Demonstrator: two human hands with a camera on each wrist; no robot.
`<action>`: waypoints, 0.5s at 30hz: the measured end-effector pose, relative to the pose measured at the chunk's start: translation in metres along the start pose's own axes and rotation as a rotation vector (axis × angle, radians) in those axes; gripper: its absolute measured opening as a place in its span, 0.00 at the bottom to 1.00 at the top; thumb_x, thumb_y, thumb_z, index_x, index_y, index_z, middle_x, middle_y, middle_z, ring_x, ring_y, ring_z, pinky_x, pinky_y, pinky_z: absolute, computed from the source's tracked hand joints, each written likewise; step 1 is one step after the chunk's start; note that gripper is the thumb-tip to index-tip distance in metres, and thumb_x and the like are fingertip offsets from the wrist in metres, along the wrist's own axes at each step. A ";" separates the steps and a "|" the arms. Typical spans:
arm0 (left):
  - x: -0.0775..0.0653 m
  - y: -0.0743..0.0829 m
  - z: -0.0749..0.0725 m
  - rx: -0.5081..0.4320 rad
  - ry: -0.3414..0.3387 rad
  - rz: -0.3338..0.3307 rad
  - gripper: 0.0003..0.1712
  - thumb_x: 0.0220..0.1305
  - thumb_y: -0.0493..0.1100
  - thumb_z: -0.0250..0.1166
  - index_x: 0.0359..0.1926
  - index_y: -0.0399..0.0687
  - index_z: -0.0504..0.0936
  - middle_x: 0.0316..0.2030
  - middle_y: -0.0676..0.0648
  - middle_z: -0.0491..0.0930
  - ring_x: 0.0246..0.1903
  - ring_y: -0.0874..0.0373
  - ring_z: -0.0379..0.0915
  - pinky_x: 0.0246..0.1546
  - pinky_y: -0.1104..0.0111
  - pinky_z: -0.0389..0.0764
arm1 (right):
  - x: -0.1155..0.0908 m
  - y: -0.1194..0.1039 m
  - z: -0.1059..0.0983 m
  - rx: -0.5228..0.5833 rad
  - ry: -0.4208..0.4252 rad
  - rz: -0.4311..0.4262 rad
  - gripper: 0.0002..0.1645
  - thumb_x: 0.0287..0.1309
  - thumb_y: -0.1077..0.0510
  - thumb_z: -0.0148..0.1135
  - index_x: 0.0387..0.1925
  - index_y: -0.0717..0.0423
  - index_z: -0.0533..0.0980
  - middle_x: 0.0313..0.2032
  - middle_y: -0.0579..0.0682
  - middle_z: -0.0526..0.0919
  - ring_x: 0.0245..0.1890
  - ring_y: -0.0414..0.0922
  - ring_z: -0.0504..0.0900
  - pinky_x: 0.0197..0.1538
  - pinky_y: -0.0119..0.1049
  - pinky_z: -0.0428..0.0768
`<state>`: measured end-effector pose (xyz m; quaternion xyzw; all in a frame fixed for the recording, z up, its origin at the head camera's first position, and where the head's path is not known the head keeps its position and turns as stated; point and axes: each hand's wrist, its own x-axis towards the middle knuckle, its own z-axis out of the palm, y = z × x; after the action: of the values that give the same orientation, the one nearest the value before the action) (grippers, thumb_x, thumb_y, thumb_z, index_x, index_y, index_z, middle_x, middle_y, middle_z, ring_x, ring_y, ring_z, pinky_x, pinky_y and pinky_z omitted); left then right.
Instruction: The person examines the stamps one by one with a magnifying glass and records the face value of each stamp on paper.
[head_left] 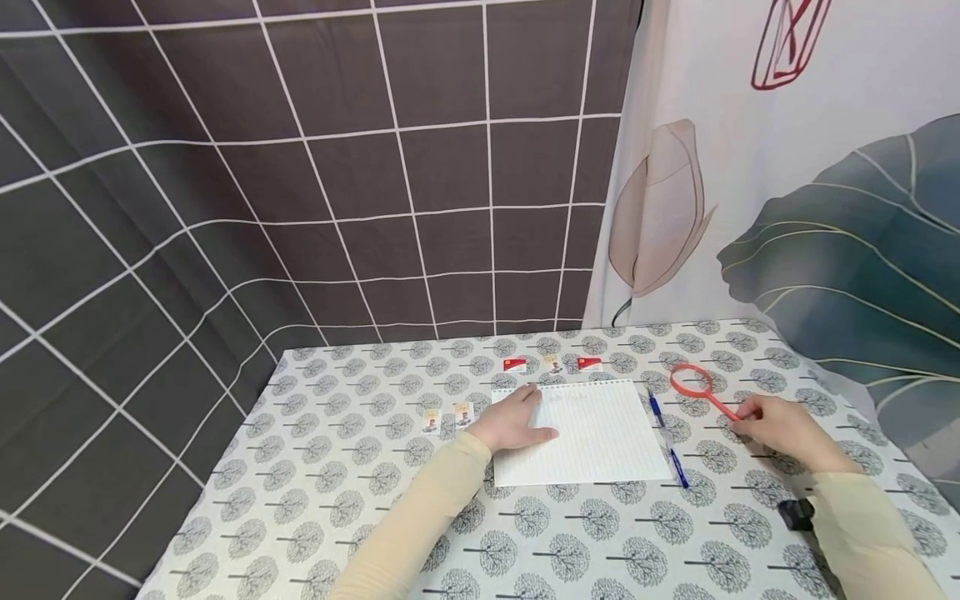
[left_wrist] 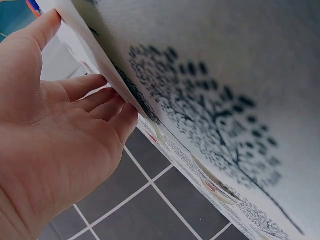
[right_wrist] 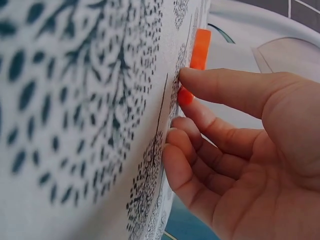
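Observation:
A lined sheet or pad of paper (head_left: 600, 433) with a perforated top edge lies on the table. My left hand (head_left: 513, 421) rests on its left side, thumb spread apart; in the left wrist view the left hand (left_wrist: 65, 120) has fairly straight fingertips touching the surface. To the right, a red magnifying glass (head_left: 693, 381) lies on the cloth. My right hand (head_left: 783, 429) pinches the end of its handle between thumb and forefinger. The right wrist view shows the right hand (right_wrist: 235, 135) with the orange-red handle (right_wrist: 201, 47) at its fingertips, the other fingers curled.
A blue pen (head_left: 678, 468) and another blue pen part (head_left: 656, 408) lie along the paper's right edge. Small red-and-white cards (head_left: 514, 365) and picture cards (head_left: 431, 421) sit behind and left of the paper. A tree-print cloth (head_left: 330, 500) covers the table; curtains (head_left: 442, 175) hang behind.

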<state>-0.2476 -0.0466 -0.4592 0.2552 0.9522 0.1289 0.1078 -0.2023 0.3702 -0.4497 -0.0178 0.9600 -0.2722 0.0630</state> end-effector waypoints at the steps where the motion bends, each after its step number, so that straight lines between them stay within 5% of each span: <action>1: 0.000 0.000 0.000 -0.001 -0.001 0.001 0.50 0.67 0.68 0.60 0.76 0.39 0.60 0.78 0.43 0.53 0.76 0.49 0.51 0.74 0.60 0.57 | 0.000 0.000 0.000 0.002 -0.004 0.004 0.11 0.62 0.57 0.65 0.34 0.63 0.77 0.24 0.47 0.77 0.23 0.46 0.71 0.26 0.38 0.69; 15: 0.000 0.002 -0.003 0.001 -0.004 0.002 0.50 0.67 0.67 0.60 0.76 0.39 0.60 0.77 0.42 0.54 0.76 0.49 0.51 0.75 0.60 0.57 | 0.006 -0.003 0.000 -0.005 -0.016 -0.008 0.15 0.65 0.54 0.63 0.32 0.64 0.78 0.26 0.48 0.78 0.25 0.45 0.71 0.27 0.38 0.71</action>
<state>-0.2475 -0.0455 -0.4563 0.2562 0.9518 0.1281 0.1093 -0.2082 0.3674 -0.4484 -0.0241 0.9601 -0.2698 0.0695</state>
